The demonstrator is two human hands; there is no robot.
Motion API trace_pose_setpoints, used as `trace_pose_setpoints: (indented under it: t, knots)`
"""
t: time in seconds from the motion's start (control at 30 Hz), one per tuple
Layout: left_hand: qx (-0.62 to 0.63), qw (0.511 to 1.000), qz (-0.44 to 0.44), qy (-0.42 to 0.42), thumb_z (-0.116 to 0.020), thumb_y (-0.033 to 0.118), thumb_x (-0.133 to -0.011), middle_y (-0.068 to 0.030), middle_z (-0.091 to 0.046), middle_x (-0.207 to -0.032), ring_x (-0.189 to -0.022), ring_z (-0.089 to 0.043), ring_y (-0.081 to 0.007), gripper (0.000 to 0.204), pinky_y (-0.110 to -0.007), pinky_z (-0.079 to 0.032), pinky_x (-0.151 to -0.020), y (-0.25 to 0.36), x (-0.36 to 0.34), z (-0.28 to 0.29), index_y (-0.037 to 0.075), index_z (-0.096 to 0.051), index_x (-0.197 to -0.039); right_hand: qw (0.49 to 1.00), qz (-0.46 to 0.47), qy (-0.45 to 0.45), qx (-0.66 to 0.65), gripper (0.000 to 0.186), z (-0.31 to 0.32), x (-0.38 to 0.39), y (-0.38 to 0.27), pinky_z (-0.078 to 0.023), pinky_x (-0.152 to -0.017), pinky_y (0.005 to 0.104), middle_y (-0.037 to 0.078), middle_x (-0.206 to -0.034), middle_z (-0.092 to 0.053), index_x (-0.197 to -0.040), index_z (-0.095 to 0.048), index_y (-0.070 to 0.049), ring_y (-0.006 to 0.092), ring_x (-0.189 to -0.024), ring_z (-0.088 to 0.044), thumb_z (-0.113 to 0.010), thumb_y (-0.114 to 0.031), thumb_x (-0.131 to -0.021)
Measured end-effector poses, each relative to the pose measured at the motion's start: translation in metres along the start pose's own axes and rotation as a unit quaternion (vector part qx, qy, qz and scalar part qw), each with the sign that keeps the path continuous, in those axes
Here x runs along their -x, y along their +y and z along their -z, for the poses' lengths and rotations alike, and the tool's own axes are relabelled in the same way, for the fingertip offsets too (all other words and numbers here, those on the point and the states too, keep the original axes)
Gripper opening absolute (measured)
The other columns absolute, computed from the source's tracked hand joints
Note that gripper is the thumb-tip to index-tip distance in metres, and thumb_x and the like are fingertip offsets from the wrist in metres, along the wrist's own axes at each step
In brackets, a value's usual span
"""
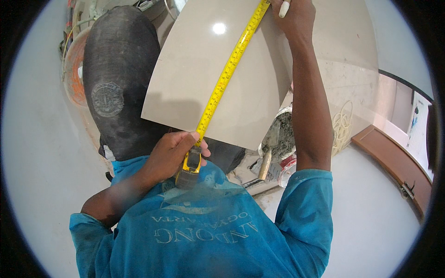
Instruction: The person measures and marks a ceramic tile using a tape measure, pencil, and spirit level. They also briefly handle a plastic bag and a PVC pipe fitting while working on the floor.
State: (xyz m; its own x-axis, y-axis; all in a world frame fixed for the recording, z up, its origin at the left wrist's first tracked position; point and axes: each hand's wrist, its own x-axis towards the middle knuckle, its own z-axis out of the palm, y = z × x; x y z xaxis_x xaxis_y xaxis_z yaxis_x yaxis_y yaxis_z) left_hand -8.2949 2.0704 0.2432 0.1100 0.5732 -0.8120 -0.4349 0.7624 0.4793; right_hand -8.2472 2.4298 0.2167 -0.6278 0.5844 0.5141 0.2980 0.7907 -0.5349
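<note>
My left hand (175,150) is closed round a yellow and black tape measure (189,169), held at the near edge of a large beige tile (194,69). The yellow blade (227,74) runs out across the tile, slanting away to the far right. By the blade's far end is my right hand (296,18), its fingers closed on a white pen-like stick (284,8). The blade's tip is hidden or out of view, so whether my right fingers touch it I cannot tell. Light glints off the tile's glossy face.
A bucket of grey mortar (282,136) with a wooden-handled trowel (265,164) stands right of the tile. Farther right are a coiled pale cord (342,127) and a brown wooden panel (394,162) with a metal latch. My dark-trousered leg (121,69) is at the left.
</note>
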Motion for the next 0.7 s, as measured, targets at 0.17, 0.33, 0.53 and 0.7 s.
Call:
trace_pose_setpoints:
  t: [0.17,0.33,0.53,0.7]
  knots:
    - [-0.038,0.999,0.011,-0.012,-0.04,0.038,-0.107,-0.0127,-0.071,-0.097,-0.082,-0.072,-0.0148,0.045,-0.026,-0.058,-0.075,-0.001,0.001,0.003,0.0,-0.064,-0.106,0.966,0.041,-0.095,-0.238,0.013,0.024,-0.007,-0.02,-0.053,-0.069,0.0345,0.012,-0.09,-0.068,-0.099,-0.065,-0.002,0.0207,-0.08,-0.067,-0.063,-0.011,-0.09]
    - [-0.009,1.0,0.005,-0.024,-0.04,0.039,-0.107,-0.0125,-0.071,-0.097,-0.082,-0.072,-0.0146,0.046,-0.026,-0.058,-0.076,0.0,0.002,0.003,0.0,-0.064,-0.105,0.833,0.026,-0.407,-0.374,0.013,0.034,0.012,-0.052,-0.052,-0.065,0.0301,0.006,-0.08,-0.064,-0.08,-0.063,-0.002,0.0147,-0.073,-0.064,-0.064,-0.015,-0.084]
    - [-0.005,1.0,-0.006,0.001,-0.041,0.034,-0.104,-0.0143,-0.071,-0.089,-0.076,-0.07,-0.0171,0.043,-0.029,-0.057,-0.071,0.003,0.003,0.0,-0.002,-0.064,-0.099,0.826,0.048,-0.487,-0.28,0.018,0.018,0.025,-0.071,-0.049,-0.059,0.0257,0.001,-0.068,-0.059,-0.072,-0.063,-0.003,0.0107,-0.062,-0.058,-0.066,-0.019,-0.078]
    - [-0.015,1.0,0.0,-0.002,-0.042,0.035,-0.105,-0.013,-0.071,-0.088,-0.076,-0.07,-0.0158,0.043,-0.029,-0.056,-0.07,0.003,0.005,0.0,-0.001,-0.065,-0.098,0.821,0.068,-0.516,-0.236,0.019,0.014,0.026,-0.075,-0.047,-0.055,0.024,0.001,-0.065,-0.06,-0.066,-0.063,-0.004,0.01,-0.06,-0.059,-0.068,-0.02,-0.076]
